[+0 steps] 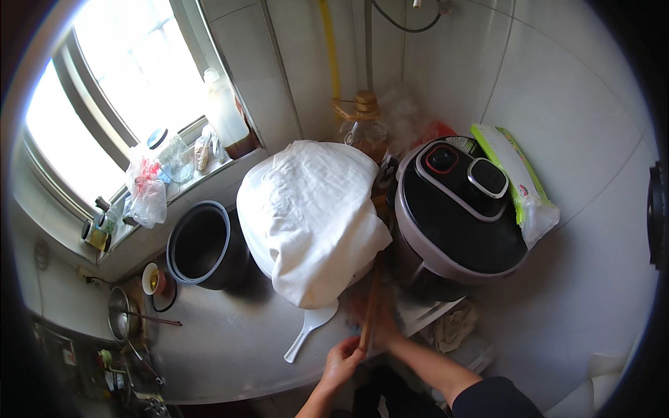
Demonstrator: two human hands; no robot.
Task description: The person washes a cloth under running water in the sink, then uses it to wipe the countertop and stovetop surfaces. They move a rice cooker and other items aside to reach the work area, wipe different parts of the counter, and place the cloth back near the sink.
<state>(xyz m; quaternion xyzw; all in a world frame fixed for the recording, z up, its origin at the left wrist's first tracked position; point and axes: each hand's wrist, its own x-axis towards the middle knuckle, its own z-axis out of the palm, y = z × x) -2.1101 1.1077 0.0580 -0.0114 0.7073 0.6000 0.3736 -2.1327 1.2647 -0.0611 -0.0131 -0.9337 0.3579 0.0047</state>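
Observation:
My left hand [344, 359] grips the near end of a narrow length of wood [371, 308]; whether it is a stick or a board seen edge-on I cannot tell. My right hand [380, 316] is blurred just right of and behind the wood, its fingers partly hidden, and its grip is unclear. Left of the wood, a white cloth [319, 219] drapes over a large round white vessel. A white plastic rice paddle [308, 332] lies on the steel countertop [225, 345], its blade end partly under the cloth. To the right stands a closed electric pressure cooker [460, 209].
A dark inner pot [201, 243] stands left of the cloth. Farther left are a small cup [152, 279] and a metal pan [121, 313] with chopsticks. An oil bottle [366, 125] stands at the back. Jars and plastic bags [149, 193] line the windowsill. A green-white box [515, 172] leans behind the cooker.

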